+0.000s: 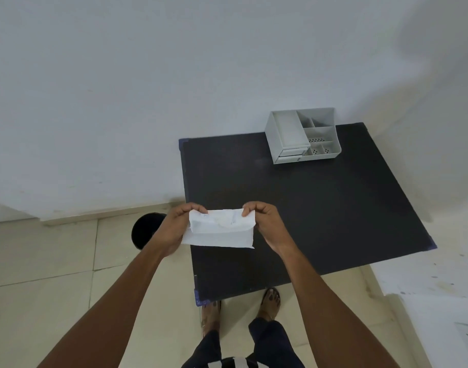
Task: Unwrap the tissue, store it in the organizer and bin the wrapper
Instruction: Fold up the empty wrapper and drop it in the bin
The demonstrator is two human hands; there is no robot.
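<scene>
A white wrapped tissue pack (219, 231) is held in the air over the near left edge of the black table (307, 208). My left hand (175, 227) grips its left end and my right hand (266, 221) pinches its upper right corner. The pack's clear wrapper is crinkled on top. A grey organizer (303, 136) with several open compartments and small drawers stands at the table's far side, well away from my hands. A black round bin (145, 231) stands on the floor left of the table, partly hidden behind my left forearm.
A white wall runs behind the table. Beige floor tiles lie to the left and below. My feet in sandals (270, 301) stand at the table's near edge. A white surface (440, 328) shows at the lower right.
</scene>
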